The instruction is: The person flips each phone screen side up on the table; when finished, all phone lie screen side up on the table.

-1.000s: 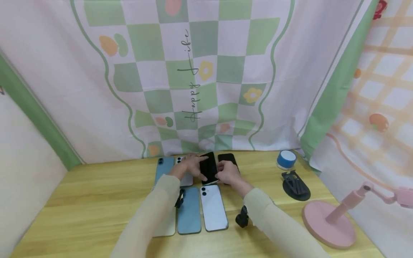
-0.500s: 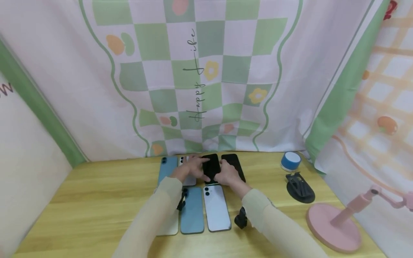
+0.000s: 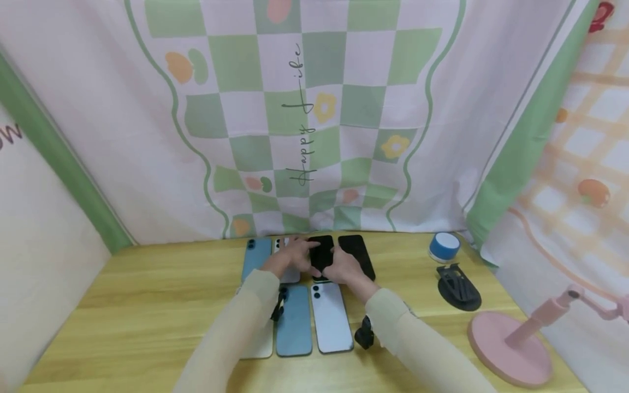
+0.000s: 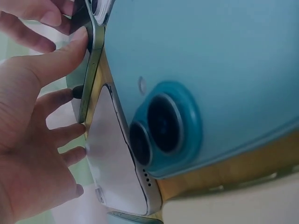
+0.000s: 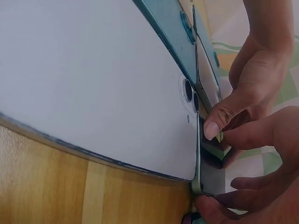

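Observation:
A black-screened phone [image 3: 322,255] lies face up in the back row between my two hands. My left hand [image 3: 296,255] reaches over the white phone [image 3: 292,275] beside it and holds the black-screened phone's left part, thumb [image 4: 79,39] at its near end and index finger farther back. With my right hand [image 3: 344,267] I grip the same phone at its right side; the thumb [image 5: 210,207] is at the near corner and the index finger [image 5: 243,135] reaches over the screen, close to the left thumb. A second black-screened phone [image 3: 357,252] lies just right of this hand.
In front lie a blue phone [image 3: 294,322], a white phone [image 3: 332,319] and a cream phone [image 3: 260,344], backs up. Another blue phone [image 3: 256,256] is at back left. To the right are a blue-and-white round object [image 3: 444,247], a black stand [image 3: 459,287] and a pink stand [image 3: 511,349].
The held phone has shifted slightly and sits straighter in the back row. My right hand has moved left over its near right corner. The head view has turned a little left.

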`<state>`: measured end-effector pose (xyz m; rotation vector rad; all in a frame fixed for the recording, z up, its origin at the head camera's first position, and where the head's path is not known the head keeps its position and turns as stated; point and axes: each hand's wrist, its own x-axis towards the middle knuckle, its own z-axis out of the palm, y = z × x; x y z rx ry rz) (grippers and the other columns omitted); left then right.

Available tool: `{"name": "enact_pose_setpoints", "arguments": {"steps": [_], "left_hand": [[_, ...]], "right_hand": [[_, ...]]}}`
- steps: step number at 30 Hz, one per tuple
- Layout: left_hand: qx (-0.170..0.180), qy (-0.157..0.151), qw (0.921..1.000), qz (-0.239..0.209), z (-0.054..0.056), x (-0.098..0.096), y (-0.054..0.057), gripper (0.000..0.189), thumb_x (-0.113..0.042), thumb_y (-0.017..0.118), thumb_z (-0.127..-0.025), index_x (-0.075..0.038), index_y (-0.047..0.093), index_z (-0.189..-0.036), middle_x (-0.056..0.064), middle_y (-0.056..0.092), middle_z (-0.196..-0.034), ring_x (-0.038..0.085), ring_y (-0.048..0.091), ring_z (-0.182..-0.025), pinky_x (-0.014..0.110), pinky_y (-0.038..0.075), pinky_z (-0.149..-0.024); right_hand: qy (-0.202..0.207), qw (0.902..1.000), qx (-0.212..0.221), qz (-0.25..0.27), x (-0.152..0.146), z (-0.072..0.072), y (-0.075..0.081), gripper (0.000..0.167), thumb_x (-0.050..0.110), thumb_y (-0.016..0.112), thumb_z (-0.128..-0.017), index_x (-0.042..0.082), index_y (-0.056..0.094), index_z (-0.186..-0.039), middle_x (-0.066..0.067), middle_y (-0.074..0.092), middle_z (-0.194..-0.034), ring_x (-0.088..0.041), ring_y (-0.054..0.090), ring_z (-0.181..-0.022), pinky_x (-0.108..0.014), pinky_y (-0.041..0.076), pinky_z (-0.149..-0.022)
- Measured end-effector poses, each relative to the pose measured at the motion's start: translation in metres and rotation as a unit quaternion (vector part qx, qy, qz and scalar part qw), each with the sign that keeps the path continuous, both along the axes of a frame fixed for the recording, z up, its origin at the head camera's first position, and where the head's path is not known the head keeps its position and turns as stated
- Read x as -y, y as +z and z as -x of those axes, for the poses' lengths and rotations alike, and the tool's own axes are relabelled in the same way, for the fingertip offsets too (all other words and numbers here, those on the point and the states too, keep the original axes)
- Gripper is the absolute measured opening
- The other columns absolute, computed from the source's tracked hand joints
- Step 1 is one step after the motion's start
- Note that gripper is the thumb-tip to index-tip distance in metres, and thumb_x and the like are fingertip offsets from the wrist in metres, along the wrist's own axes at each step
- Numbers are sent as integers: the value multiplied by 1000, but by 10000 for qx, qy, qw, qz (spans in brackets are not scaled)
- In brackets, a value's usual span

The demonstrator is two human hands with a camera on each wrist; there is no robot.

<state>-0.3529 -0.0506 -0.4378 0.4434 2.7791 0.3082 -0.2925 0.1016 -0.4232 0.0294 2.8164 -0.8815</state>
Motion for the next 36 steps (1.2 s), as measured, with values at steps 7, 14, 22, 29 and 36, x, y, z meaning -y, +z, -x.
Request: {"name": "enact_pose_setpoints", "arguments": {"steps": [7, 14, 22, 29, 36], "left_hand": [[59, -66, 10000, -43, 3, 0, 3, 85, -52, 81, -87, -30, 42, -159, 7, 35, -170, 36, 25, -159, 70, 11, -129], [-334, 6, 9994, -100, 13, 22, 7, 78, -31, 82, -87, -26, 47, -157, 7, 52, -160, 37, 45, -148, 71, 23, -125], [-436, 397, 9982, -124, 14, 62, 6, 67, -30, 79, -89, -22, 54, -151, 10, 48, -162, 39, 39, -152, 70, 22, -126], [-477, 214, 9980, -354, 12, 77, -1, 62, -41, 75, -93, -24, 56, -150, 3, 37, -170, 36, 26, -160, 73, 17, -125], [-748, 131, 9964, -371, 14, 83, -7, 60, -42, 76, -93, -22, 59, -147, 2, 41, -167, 37, 31, -157, 70, 23, -124]], "right_hand": [[-70, 9989, -409, 212, 6, 1, 2, 61, 13, 66, -92, -1, 49, -148, -27, 61, -144, -42, 61, -129, -55, 52, -110], [722, 9922, -861, 547, 19, 4, -2, 52, 8, 65, -96, -1, 52, -145, -23, 63, -143, -36, 69, -109, -48, 58, -95], [1722, 9812, -785, 388, 48, 1, -8, 46, 8, 69, -96, 3, 59, -140, -21, 67, -137, -26, 69, -98, -43, 61, -89], [1812, 9802, -774, -200, 60, 4, -17, 43, 11, 75, -93, 5, 65, -134, -16, 67, -141, -31, 65, -127, -47, 56, -106], [1805, 9788, -892, -365, 64, 8, -22, 41, 10, 79, -89, 4, 70, -128, -16, 67, -140, -32, 63, -132, -47, 54, -109]]}}
